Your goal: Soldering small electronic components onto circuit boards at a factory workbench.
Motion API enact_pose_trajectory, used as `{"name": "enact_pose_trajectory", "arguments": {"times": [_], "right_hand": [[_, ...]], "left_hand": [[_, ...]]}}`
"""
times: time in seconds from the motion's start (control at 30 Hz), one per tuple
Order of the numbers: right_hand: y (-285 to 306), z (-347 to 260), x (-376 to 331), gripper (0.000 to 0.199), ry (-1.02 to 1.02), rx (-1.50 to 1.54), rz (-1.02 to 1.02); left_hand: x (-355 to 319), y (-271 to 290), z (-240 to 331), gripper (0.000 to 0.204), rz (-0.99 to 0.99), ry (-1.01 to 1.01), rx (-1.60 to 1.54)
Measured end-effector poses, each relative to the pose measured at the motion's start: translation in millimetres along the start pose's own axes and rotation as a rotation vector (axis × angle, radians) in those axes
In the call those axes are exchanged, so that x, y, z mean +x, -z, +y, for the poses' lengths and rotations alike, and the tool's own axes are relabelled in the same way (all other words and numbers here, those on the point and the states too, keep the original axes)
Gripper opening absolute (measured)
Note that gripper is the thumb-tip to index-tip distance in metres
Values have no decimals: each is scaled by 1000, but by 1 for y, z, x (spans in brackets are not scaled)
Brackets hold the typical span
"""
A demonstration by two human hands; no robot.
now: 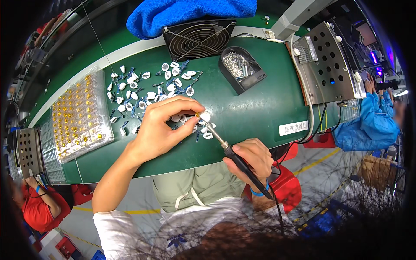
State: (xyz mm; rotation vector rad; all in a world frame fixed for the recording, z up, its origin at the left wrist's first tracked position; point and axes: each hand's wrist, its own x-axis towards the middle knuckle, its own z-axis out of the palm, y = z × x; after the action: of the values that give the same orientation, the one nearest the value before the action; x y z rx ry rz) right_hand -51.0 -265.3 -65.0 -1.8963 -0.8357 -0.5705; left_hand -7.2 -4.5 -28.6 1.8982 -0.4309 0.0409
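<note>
My left hand (167, 123) reaches over the green bench and pinches a small white round part (205, 117) with a bit of gold-yellow at its edge, between thumb and forefinger. In my right hand (253, 160) is a soldering iron (240, 161), gripped by its black handle. The iron's metal tip points up and left and comes close to the white part; whether they touch I cannot tell. Beyond and left of my left hand lie many loose white parts (142, 105) with blue wires, scattered on the bench.
Clear plastic trays (82, 115) with rows of gold pieces are stacked at the left. A black fan (200, 39) stands at the back under a blue towel (190, 13). Right of it sits a black bin (242, 70) of small metal parts. A perforated metal box (327, 65) stands farther right.
</note>
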Motion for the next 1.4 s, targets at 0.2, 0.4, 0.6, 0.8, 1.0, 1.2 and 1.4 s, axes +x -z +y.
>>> {"name": "enact_pose_trajectory", "arguments": {"times": [0.2, 0.4, 0.6, 0.8, 1.0, 1.2, 1.4], "right_hand": [[12, -6, 12, 42, -97, -131, 14], [12, 31, 56, 55, -69, -435, -12], [3, 13, 35, 56, -71, -174, 113], [-30, 8, 25, 47, -13, 50, 147], [-28, 8, 24, 45, -102, 77, 102], [-26, 6, 26, 46, -1, 36, 99], [-27, 4, 23, 43, -75, 73, 125]], "left_hand": [[-1, 11, 11, 20, 7, -86, 134], [-9, 25, 27, 20, 42, -263, 205], [-33, 138, 33, 17, 391, 79, 358], [28, 230, -21, 26, 456, 186, 252], [25, 204, 3, 15, 259, 231, 674], [12, 165, -6, 21, 73, 128, 918], [12, 159, -19, 17, -79, 43, 1282]]}}
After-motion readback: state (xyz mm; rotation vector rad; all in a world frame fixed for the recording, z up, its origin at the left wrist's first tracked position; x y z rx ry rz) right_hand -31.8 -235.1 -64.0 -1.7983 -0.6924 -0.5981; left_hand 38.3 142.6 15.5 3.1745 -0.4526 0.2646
